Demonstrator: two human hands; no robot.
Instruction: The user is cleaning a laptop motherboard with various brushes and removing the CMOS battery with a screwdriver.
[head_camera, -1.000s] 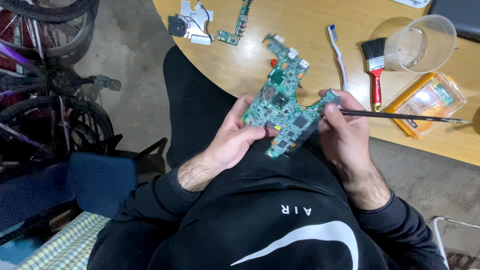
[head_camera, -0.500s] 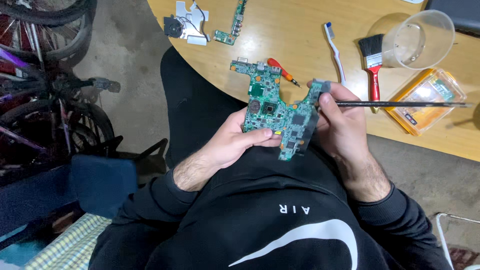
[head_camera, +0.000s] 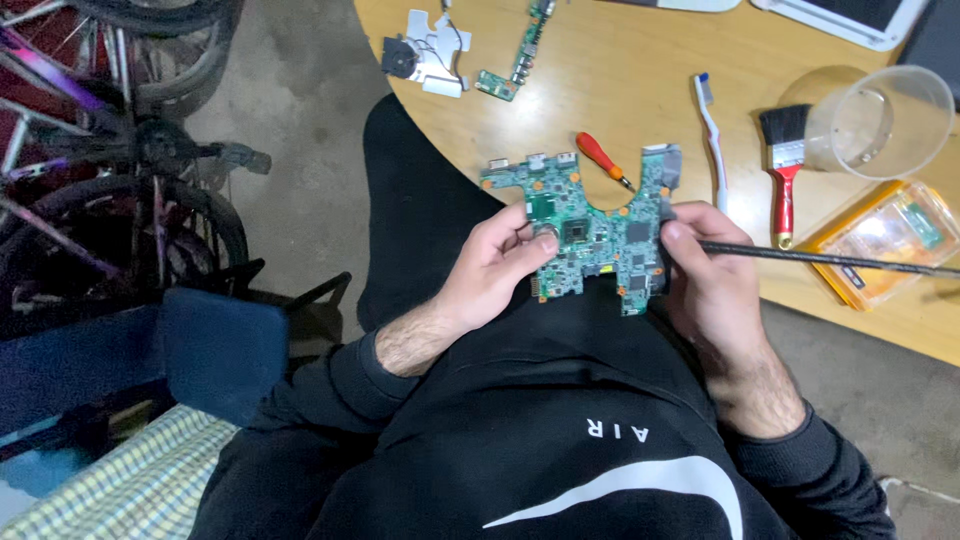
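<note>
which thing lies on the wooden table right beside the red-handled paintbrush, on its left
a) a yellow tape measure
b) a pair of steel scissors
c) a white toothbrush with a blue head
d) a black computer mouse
c: a white toothbrush with a blue head lies lengthwise on the wooden table just left of the red-handled paintbrush; no scissors, tape measure or mouse shows there.

Both hands (head_camera: 500, 265) (head_camera: 710, 290) holding green circuit board (head_camera: 590, 230), wooden table (head_camera: 620, 90)
</note>
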